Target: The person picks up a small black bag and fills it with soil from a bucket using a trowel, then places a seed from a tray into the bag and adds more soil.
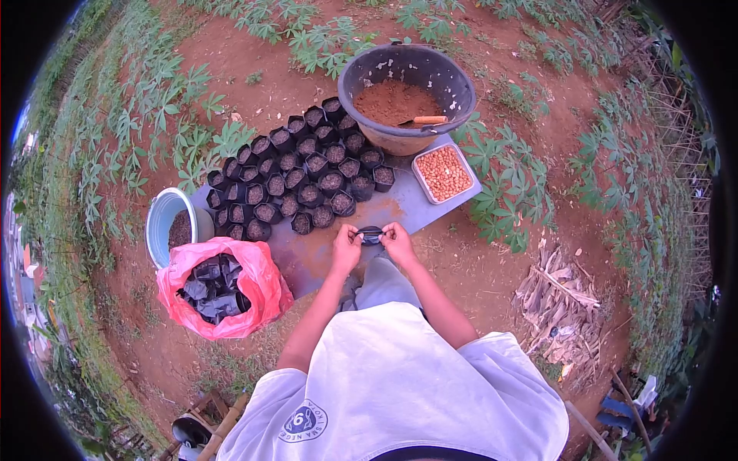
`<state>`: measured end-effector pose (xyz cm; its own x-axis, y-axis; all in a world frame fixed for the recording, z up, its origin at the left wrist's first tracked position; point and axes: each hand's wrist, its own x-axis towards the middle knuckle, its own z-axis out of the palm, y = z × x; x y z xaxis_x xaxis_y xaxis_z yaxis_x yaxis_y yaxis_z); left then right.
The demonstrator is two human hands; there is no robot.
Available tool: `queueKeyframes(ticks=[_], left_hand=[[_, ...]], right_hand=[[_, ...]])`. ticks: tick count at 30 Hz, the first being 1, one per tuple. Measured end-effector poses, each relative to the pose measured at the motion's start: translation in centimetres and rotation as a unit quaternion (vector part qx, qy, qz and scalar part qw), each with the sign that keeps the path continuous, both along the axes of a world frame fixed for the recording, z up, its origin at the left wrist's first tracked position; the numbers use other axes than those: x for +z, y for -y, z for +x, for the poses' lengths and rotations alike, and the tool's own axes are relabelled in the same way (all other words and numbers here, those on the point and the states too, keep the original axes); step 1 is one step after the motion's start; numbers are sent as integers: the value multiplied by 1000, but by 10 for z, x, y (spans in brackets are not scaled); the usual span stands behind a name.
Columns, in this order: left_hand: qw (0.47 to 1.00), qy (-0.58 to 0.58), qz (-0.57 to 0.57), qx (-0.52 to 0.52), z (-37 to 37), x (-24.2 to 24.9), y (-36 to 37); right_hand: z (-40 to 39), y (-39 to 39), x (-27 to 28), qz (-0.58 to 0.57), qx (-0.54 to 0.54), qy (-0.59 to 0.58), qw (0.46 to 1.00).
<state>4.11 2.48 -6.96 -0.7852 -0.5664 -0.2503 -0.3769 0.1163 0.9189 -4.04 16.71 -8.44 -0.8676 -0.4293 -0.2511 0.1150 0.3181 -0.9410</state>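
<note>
Between my two hands is a small black plastic bag, held by its edges over the grey board. My left hand pinches the bag's left edge, and my right hand pinches its right edge. Just beyond my hands, many black bags filled with dark soil stand packed together on the grey board. At lower left a pink plastic bag holds a heap of black plastic bags.
A large dark bucket holds brown soil and a wooden-handled tool. Beside it sits a white tray of orange-brown seeds. A light blue bucket with soil stands at left. Dry leaves lie at right; leafy plants surround the area.
</note>
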Motion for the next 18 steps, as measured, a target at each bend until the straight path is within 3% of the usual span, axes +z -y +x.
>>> queueKeyframes(ticks=[2,7,9,12,14,18], left_hand=[[1000,10,-11,-3,-1,14,-3],[998,13,-66,-10,-2,19,-3],[987,-49,-153,-16,-4,22,-2],[988,-11,-148,-37,-9,29,0],[991,16,-117,-63,-12,37,1],[990,67,-85,-88,-12,42,-3]], right_hand=[[1,4,-6,-62,-60,97,992],[-1,8,-7,-14,-54,44,998],[-3,8,-6,5,-39,29,999],[-6,9,-6,7,-36,-7,999],[-10,10,3,93,2,-37,995],[-25,9,25,145,44,-69,986]])
